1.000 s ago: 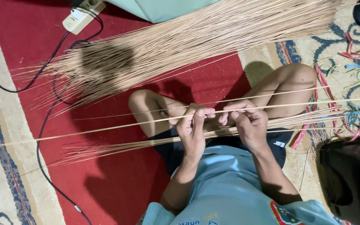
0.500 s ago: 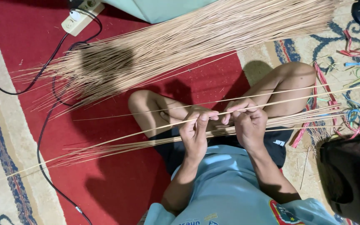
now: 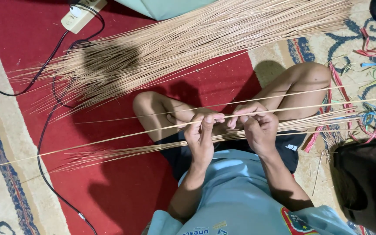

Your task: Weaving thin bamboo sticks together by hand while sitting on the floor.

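Note:
I sit cross-legged on a red carpet [image 3: 118, 196]. My left hand [image 3: 201, 135] and my right hand [image 3: 260, 128] are close together above my lap, both pinching one long thin tan stick [image 3: 109, 139]. The stick runs from the lower left to the upper right edge. A smaller bundle of similar sticks [image 3: 122, 151] lies across my lap under my hands. A big fanned pile of the same sticks [image 3: 188, 48] lies on the carpet beyond my knees.
A white power strip [image 3: 82, 13] with black cables [image 3: 44, 130] lies at the far left. Coloured plastic strips [image 3: 370, 117] are scattered on the patterned rug at right. A dark bulky object [image 3: 370, 182] stands at the lower right.
The thin stick has tilted, its left end dropping lower. My hands have stayed together on it, shifting only slightly.

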